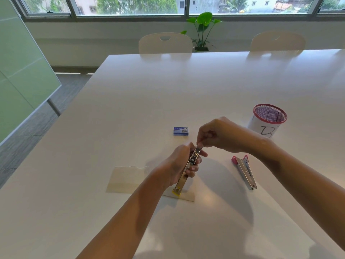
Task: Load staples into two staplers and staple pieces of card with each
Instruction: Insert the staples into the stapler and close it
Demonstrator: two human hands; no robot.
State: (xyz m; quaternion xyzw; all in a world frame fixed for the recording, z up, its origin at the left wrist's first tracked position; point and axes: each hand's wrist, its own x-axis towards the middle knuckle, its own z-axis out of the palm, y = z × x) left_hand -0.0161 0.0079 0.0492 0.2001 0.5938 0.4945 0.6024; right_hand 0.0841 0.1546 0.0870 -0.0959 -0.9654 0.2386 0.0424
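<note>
My left hand grips a metal stapler with a yellow end, held tilted above the table with its far tip raised. Above that tip, my right hand pinches something small against the stapler's front end; what it pinches is too small to tell. A second stapler with pink ends lies open on the table to the right, untouched. A small blue staple box sits just beyond my hands. Pale pieces of card lie flat under and to the left of the yellow stapler.
A pink mesh pen cup with a paper label marked B stands at the right. The white table stretches far ahead to two white chairs and a potted plant by the window. A glass partition stands at the left.
</note>
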